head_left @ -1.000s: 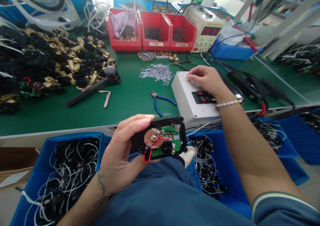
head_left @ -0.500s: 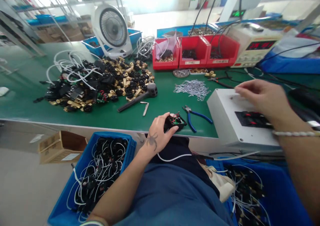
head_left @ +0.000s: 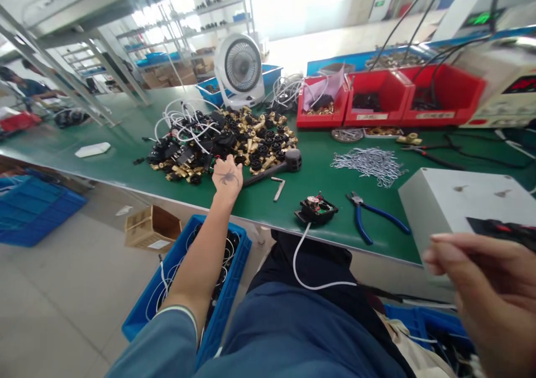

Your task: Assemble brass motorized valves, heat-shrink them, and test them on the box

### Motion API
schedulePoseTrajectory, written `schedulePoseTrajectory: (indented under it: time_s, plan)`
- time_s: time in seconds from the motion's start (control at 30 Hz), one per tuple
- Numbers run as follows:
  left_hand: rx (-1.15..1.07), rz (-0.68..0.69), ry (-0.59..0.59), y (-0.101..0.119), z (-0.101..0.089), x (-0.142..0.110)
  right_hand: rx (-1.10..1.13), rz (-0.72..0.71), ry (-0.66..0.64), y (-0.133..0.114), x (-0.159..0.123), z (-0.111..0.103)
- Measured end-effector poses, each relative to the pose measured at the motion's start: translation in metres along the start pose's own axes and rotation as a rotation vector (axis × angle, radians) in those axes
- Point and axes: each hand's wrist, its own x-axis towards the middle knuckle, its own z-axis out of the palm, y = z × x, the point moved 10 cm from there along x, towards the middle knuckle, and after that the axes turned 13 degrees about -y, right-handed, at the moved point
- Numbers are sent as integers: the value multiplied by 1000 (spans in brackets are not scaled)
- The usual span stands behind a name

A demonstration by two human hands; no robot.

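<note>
My left hand (head_left: 228,178) reaches to the front of a pile of black and brass valve parts (head_left: 251,138), by the handle end of a black hammer (head_left: 274,168). Its fingers are mostly hidden behind the back of the hand. The open black housing (head_left: 317,210), with a circuit board and a white cable (head_left: 296,258), sits at the table's front edge, touched by neither hand. My right hand (head_left: 489,288) is in the air before the grey switch box (head_left: 448,199). Its thumb and index finger are pinched together; I cannot make out anything between them.
Blue-handled cutters (head_left: 379,216) and a small metal hex key (head_left: 278,188) lie on the green table. Behind are a heap of metal clips (head_left: 368,164), red bins (head_left: 372,96) and a white fan (head_left: 238,68). A blue crate (head_left: 240,255) of cabled parts stands below.
My left hand has set the black housing down at the table edge and moved left to the pile. My right hand has come off the switch box toward me. The view has turned left.
</note>
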Motion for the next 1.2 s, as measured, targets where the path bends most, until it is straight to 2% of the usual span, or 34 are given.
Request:
schedulePoseTrajectory:
  time_s: [0.1,0.2,0.3,0.37,0.43,0.53,0.6,0.63,0.7,0.8,0.9,1.0,1.2]
  plan:
    - [2,-70,-9,-15,7,16,152,143,-75,-8,-15,26]
    - [-34,-77,6,-20,12,22,292,227,-189,-13,-26,52]
    - [-112,-37,27,-17,8,17,432,203,-321,-14,-40,79]
    - [-184,22,35,-10,1,6,490,163,-399,-13,-48,94]
    - [-267,123,13,4,-4,-15,558,144,-474,-12,-54,109]
    - [-401,339,-141,36,-2,-64,811,179,-596,-16,-58,132]
    - [-499,520,-310,65,2,-106,1047,251,-675,-22,-60,146]
    - [-591,680,-425,85,2,-132,1157,302,-718,-25,-62,152]
    - [-660,907,-626,114,0,-177,1323,400,-813,-30,-68,164]
    - [-642,1112,-745,138,-7,-216,1425,473,-906,-33,-75,170]
    - [-617,1157,-759,145,-8,-225,1429,452,-880,-29,-77,164]
    - [-626,1114,-712,141,-6,-224,1427,392,-818,-27,-74,155]
    - [-773,915,-591,126,-5,-219,1376,291,-714,-28,-68,138]
